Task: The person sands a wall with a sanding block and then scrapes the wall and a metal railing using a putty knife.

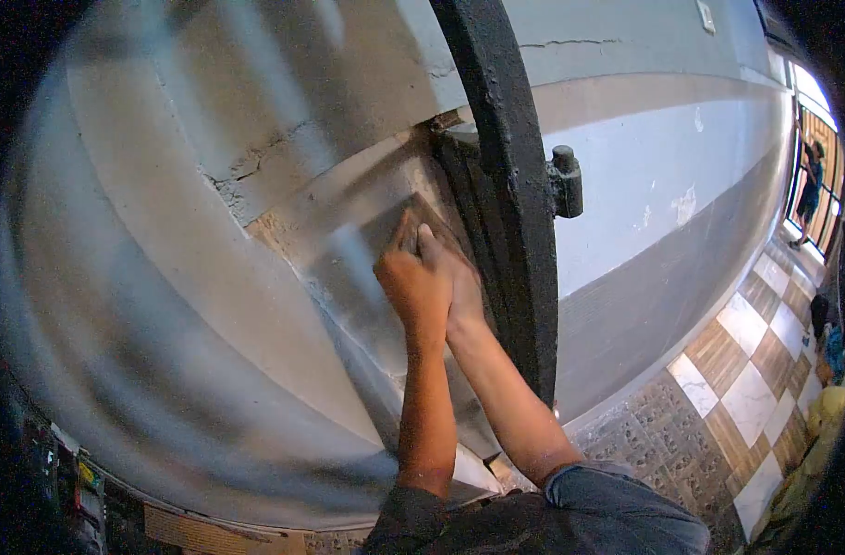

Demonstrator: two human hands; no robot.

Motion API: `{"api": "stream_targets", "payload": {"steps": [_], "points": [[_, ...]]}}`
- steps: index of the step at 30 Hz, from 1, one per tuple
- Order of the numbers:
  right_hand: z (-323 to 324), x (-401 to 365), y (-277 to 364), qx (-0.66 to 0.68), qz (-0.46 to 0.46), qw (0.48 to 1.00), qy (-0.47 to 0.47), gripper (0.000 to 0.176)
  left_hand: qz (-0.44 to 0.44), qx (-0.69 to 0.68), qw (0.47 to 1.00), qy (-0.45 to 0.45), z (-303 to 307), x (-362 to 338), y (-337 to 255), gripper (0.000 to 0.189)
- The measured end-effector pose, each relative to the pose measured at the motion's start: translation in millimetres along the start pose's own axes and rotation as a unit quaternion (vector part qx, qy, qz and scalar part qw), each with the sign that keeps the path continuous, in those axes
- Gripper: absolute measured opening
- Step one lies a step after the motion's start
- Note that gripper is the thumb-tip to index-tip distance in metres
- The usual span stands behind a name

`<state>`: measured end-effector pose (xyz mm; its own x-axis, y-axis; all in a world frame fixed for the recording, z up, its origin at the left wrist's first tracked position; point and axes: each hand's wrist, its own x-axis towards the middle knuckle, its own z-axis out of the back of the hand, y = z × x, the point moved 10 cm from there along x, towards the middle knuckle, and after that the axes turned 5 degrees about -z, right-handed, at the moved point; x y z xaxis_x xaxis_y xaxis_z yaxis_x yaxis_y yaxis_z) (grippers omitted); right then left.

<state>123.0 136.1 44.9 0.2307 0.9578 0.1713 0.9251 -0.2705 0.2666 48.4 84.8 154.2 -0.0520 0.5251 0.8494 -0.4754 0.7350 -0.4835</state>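
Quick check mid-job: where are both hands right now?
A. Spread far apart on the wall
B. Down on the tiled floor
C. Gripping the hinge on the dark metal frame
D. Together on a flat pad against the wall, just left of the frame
D: the left hand and right hand sit together on the flat pad against the wall, beside the dark metal frame; the hinge is untouched.

Cracked grey wall (164, 139), black metal frame (508, 185), checkered tile floor (746, 351), bright doorway (815, 176)
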Motion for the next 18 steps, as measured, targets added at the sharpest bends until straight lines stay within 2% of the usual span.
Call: {"api": "stream_targets", "payload": {"steps": [2, 4, 6, 7, 9, 10, 11, 12, 14, 16, 18], "points": [[-4, -11, 14, -0.034, 0.049, 0.998, 0.0, 0.025, 0.006, -0.022, 1.0, -0.01, -3, -2, -2, 0.031], [-21, -14, 22, -0.036, 0.032, 0.999, 0.021, 0.027, 0.014, -0.044, 0.999, -0.021, -2, 2, -10, 0.031], [-26, -12, 16, -0.036, 0.01, 0.999, 0.029, 0.029, -0.025, 0.047, 0.997, -0.058, 13, 8, -34, 0.028], [-22, -5, 16, -0.042, 0.041, 0.998, 0.012, 0.028, -0.019, 0.051, 0.997, -0.053, 13, 8, -27, 0.028], [-5, -2, 8, -0.052, 0.071, 0.996, -0.004, 0.028, -0.104, -0.035, 0.991, -0.074, 18, 7, -27, 0.028], [4, -5, 8, -0.115, 0.106, 0.988, -0.01, 0.026, -0.102, -0.034, 0.991, -0.077, 17, 1, -20, 0.028], [0, -8, 15, -0.175, 0.143, 0.974, -0.012, 0.024, -0.059, -0.047, 0.996, -0.055, 10, -3, -7, 0.028], [-3, -6, 17, -0.173, 0.145, 0.974, -0.007, 0.024, -0.018, -0.059, 0.998, -0.033, 3, -4, 6, 0.028], [-12, -3, 7, -0.042, 0.056, 0.998, 0.008, 0.022, -0.04, -0.035, 0.998, -0.029, 7, 8, -3, 0.028], [-16, -6, 13, -0.054, 0.078, 0.995, 0.0, 0.021, -0.051, -0.013, 0.998, -0.019, 9, 9, -11, 0.027], [-5, -11, 12, -0.066, 0.095, 0.993, -0.015, 0.02, 0.005, -0.03, 1.0, 0.001, 8, 0, -3, 0.028]]}}
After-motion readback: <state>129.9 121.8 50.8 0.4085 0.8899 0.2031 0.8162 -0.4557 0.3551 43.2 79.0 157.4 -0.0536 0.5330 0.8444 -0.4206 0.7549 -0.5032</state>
